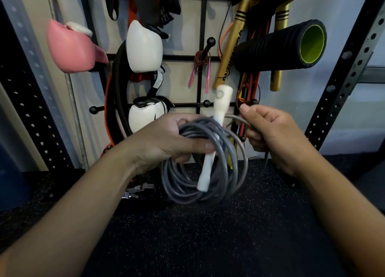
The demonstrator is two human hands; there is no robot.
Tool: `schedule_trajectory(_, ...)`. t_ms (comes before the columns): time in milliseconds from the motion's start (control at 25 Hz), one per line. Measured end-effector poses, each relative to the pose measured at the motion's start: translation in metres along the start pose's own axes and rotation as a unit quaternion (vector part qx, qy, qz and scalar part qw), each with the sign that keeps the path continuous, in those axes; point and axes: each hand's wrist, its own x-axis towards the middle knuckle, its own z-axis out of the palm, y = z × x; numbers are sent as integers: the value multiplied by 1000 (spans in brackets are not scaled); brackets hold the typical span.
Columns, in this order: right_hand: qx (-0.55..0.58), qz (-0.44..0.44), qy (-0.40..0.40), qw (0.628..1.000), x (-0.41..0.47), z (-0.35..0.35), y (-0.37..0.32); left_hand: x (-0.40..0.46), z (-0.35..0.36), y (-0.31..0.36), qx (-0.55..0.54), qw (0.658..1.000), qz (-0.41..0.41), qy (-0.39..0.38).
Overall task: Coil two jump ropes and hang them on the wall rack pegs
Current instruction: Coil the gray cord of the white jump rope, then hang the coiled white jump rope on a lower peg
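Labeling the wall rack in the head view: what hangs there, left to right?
Pink glove → white glove → pink-handled rope → gold bat → foam roller. In front, left hand holds the grey rope; right hand pinches its free end.

A grey jump rope (200, 168) is wound into a loose round coil of several loops, held up in front of the wall rack (203, 26). Its white handles (210, 151) stand roughly upright across the coil. A second rope (201, 65), thin and reddish with pink handles, hangs coiled from a black peg (209, 44) near the rack's middle.
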Motion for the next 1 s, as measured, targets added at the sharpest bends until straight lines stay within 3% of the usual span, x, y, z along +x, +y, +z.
schedule_trajectory(80,22,34,-14,999,-4,5,5,9,4,-6,-105,990,16,90)
schedule_trajectory(240,36,46,-63,996,-19,40,0,22,24,-17,-253,902,-6,349)
schedule_trajectory(400,72,-31,56,995,-24,69,1,18,47,-18,-222,885,2,409)
schedule_trajectory(560,49,-65,44,996,-18,58,3,13,36,-16,-144,916,11,373)
schedule_trajectory(680,-46,-92,-26,994,-12,37,-2,5,6,-8,52,934,8,353)
schedule_trajectory(720,-91,-94,-59,990,-11,30,-5,0,-5,0,143,943,17,301)
schedule_trajectory(800,-172,-76,-128,974,-12,23,-11,-9,-22,15,290,951,-10,107)
schedule_trajectory(880,-225,-64,-197,952,-17,26,-14,-11,-23,17,289,951,-72,-80)
schedule_trajectory(920,-238,-66,-216,945,-19,29,-13,-10,-20,11,244,958,-87,-123)
schedule_trajectory(1000,-223,-58,-198,953,-22,31,-13,-7,-9,-4,146,981,-85,-92)
